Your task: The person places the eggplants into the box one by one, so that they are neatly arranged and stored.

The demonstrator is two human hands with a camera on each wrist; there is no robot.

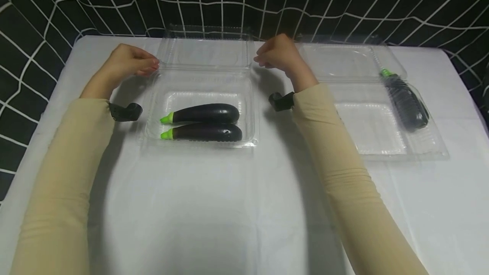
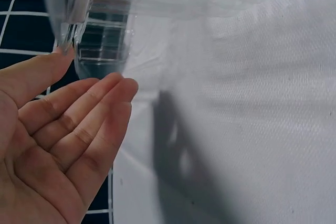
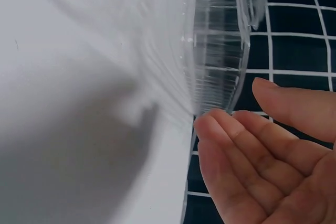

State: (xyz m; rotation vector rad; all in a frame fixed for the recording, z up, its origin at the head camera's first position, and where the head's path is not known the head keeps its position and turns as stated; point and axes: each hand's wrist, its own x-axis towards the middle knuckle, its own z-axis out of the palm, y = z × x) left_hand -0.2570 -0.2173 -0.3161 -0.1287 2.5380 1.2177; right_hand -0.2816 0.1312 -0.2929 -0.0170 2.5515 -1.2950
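An open clear plastic clamshell container (image 1: 198,84) lies on the table, its lid (image 1: 206,52) folded back toward the far edge. Two eggplants (image 1: 206,113) with bright green stems lie side by side in its base. At the container's left back corner is my left hand (image 1: 131,60); in the left wrist view its fingers (image 2: 86,124) are fairly straight and its thumb meets the plastic edge. My right hand (image 1: 280,56) is by the right back corner. In the right wrist view its fingertips (image 3: 215,124) are at the plastic wall, with the thumb held apart.
A second open clear container (image 1: 376,154) stands on the right, partly behind my right forearm. Another eggplant (image 1: 406,101) with a green stem lies at its right side, seen through the plastic. A white cloth covers the table (image 1: 198,207); white netting (image 1: 221,1) hangs behind.
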